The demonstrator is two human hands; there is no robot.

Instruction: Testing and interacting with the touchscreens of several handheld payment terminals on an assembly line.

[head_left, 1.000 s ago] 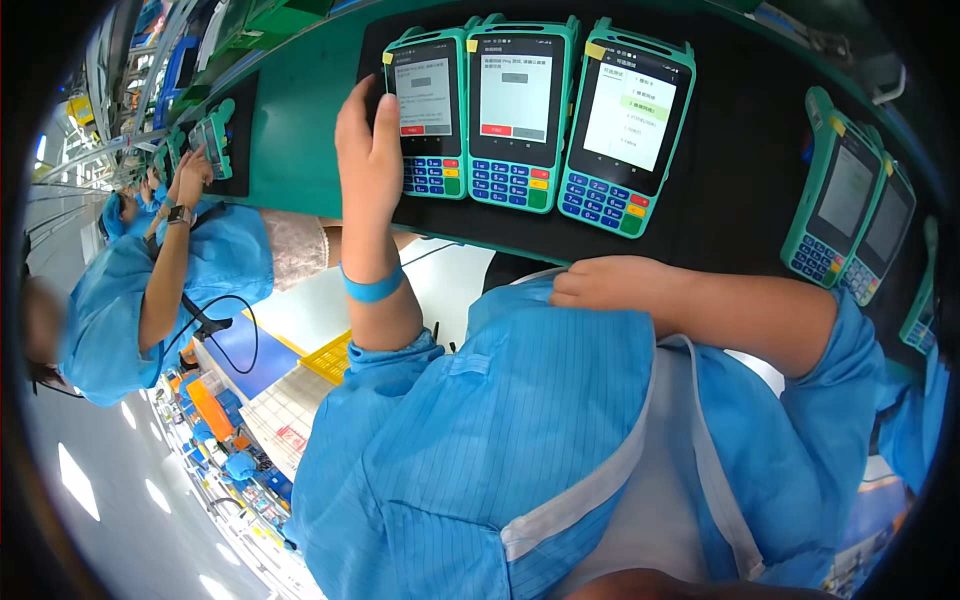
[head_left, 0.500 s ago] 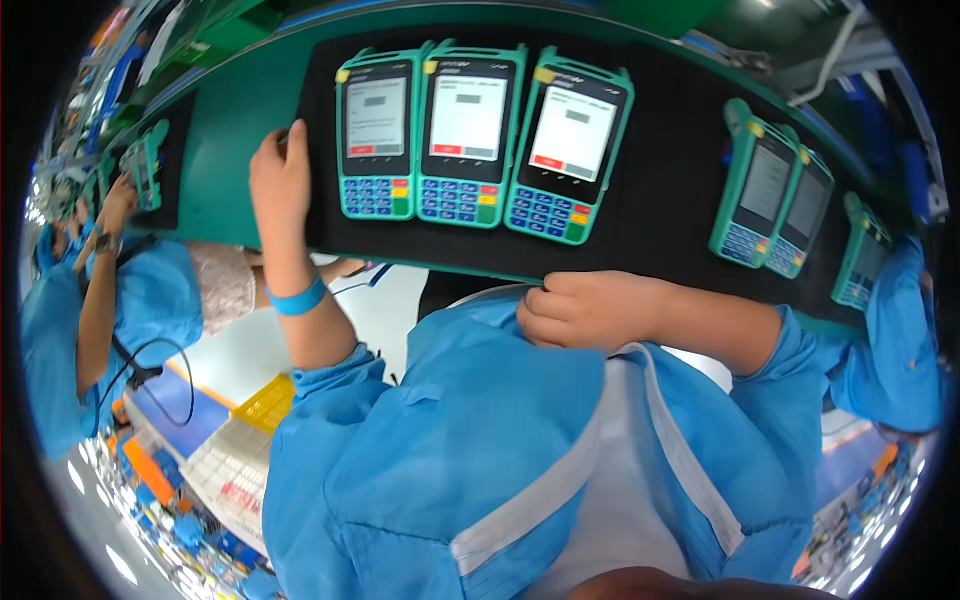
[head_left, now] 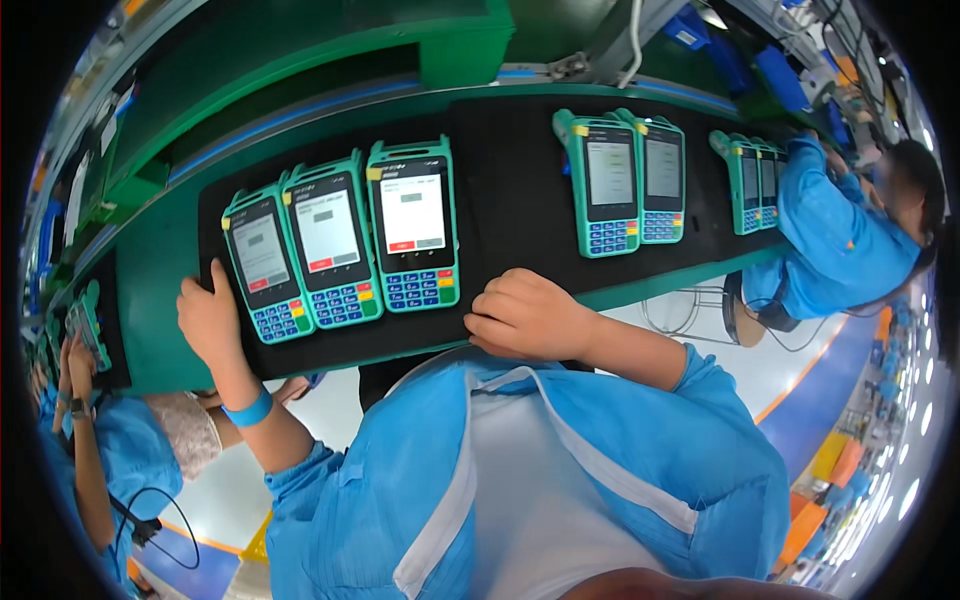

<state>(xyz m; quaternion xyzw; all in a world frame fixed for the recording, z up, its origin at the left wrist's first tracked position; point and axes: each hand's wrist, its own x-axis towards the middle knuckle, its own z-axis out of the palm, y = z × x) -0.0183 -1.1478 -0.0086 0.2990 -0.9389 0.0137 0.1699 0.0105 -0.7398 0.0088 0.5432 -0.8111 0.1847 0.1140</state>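
Three green card payment terminals, the left one, the middle one and the right one, lie side by side on a black mat. Their screens are lit and their keypads face me. My left hand rests beside the left terminal at the mat's edge, thumb apart from the loosely bent fingers, holding nothing visible. At the front edge of the table, right of the three terminals, my right hand is curled with the knuckles up. Its palm is hidden, and nothing shows in it.
Two more terminals lie together farther right on the mat. Beyond them, several others lie near a person in a blue smock. Another person's hand is by a terminal at far left. A green shelf runs behind the table.
My view has turned right, so the terminals appear farther left and the person at right shows more fully. Both hands stay near the table edge; the three terminals keep their arrangement.
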